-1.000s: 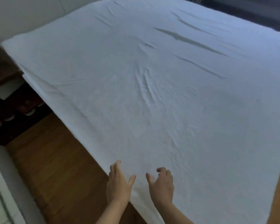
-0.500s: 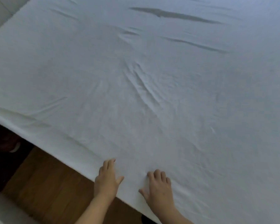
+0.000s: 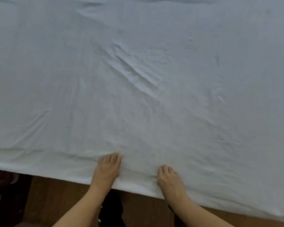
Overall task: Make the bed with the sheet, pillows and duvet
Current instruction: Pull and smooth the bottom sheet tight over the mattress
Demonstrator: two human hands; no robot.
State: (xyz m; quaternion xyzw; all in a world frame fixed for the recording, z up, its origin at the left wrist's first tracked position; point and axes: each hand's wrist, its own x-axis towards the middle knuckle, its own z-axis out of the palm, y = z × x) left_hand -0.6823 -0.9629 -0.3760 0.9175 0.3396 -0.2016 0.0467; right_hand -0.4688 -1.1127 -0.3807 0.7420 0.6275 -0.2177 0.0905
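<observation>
A white sheet (image 3: 138,79) lies spread over the whole bed, with a band of diagonal creases near its middle. Its near edge hangs over the side of the mattress. My left hand (image 3: 107,170) rests on the sheet at that edge, fingers fairly straight and pressing down. About a hand's width to the right, my right hand (image 3: 169,178) sits on the same edge with its fingers curled, and a small pucker of fabric is gathered at its thumb. No pillows or duvet are in view.
Wooden floor (image 3: 56,202) runs along the near side of the bed. Dark objects (image 3: 0,194), too dim to identify, sit on the floor at the lower left. A dark shape (image 3: 111,208) lies between my forearms.
My view has moved closer and lower over the bed. Both hands came down onto the sheet's near edge, and the right hand's fingers have curled into the fabric.
</observation>
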